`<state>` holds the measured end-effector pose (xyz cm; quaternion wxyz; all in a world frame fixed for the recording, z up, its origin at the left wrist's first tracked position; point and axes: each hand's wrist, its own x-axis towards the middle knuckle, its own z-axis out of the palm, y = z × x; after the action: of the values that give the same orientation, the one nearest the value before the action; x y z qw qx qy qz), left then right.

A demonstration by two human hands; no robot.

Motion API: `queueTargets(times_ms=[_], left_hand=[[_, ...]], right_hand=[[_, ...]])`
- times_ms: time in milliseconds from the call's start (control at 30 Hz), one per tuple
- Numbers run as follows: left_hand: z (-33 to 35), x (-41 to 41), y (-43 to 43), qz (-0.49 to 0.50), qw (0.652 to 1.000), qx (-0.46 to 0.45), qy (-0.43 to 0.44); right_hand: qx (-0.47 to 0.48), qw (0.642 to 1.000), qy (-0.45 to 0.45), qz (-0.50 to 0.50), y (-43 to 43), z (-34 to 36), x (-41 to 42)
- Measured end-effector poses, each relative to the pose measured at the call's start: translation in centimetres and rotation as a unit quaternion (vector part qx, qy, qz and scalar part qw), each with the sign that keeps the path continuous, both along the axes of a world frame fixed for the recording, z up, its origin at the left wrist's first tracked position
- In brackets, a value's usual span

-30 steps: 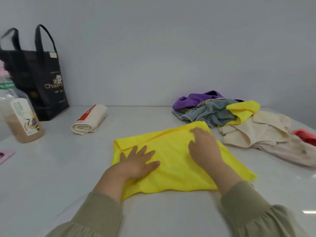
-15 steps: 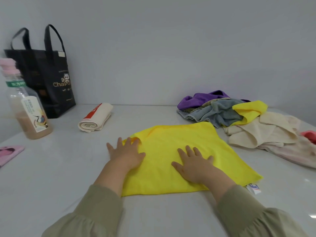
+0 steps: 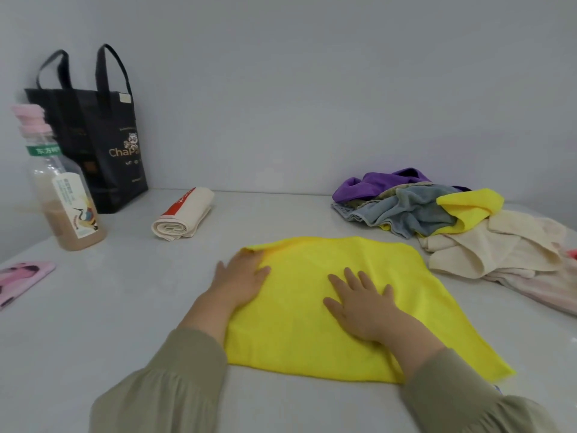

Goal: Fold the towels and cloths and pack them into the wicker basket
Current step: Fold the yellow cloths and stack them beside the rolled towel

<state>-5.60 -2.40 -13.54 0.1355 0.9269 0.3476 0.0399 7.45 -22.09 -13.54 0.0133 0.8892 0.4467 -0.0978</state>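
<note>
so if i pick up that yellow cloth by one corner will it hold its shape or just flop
Probably flop: the yellow cloth lies thin and flat on the table, and its corner under the left hand curls softly. It looks light for its size. It may also slide on the smooth tabletop, hence perhaps the right hand pressing it.

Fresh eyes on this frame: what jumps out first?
The bright yellow cloth spread flat mid-table, with the left hand at its far-left corner and the right hand pressed on its middle. Next, the jumbled pile of unfolded cloths at far right. No wicker basket is in view.
</note>
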Motion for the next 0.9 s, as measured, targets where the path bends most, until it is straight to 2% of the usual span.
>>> queueTargets(times_ms=[67, 133, 233, 300, 367, 433, 600, 800, 900], left_hand=[[-0.2, -1.0, 1.8, 0.103, 0.995, -0.003, 0.018], [0.2, -1.2, 1.6, 0.13, 0.991, 0.025, 0.036], [1.8, -0.1, -1.5, 0.027, 0.995, 0.083, 0.037], [2.1, 0.8, -4.4, -0.086, 0.992, 0.068, 0.065], [1.4, 1.1, -6.3, -0.141, 0.983, 0.034, 0.116], [0.6, 0.9, -6.6, -0.151, 0.976, 0.022, 0.155], [0.3, 0.4, -5.4, -0.155, 0.973, 0.026, 0.169], [0.7, 0.8, -5.1, -0.155, 0.971, 0.02, 0.179], [1.8, 0.9, -4.6, -0.131, 0.967, 0.048, 0.213]], right_hand=[[0.012, 1.0, -0.008, -0.019, -0.2, -0.1, 0.7], [0.028, 0.997, -0.022, -0.062, -0.3, 0.1, 1.4], [0.057, 0.991, -0.038, -0.113, -0.5, 0.6, 2.0], [0.064, 0.994, -0.026, -0.086, -0.4, 0.5, 1.8], [0.051, 0.998, -0.006, -0.042, -0.2, -0.1, 1.7], [0.028, 0.998, 0.003, -0.05, -0.7, -0.5, 2.5], [0.028, 0.979, 0.005, -0.201, -3.0, -0.3, 5.5], [0.015, 0.976, -0.017, -0.218, -3.2, 0.6, 4.0], [-0.053, 0.977, -0.089, -0.186, -3.5, 2.4, 2.0]])
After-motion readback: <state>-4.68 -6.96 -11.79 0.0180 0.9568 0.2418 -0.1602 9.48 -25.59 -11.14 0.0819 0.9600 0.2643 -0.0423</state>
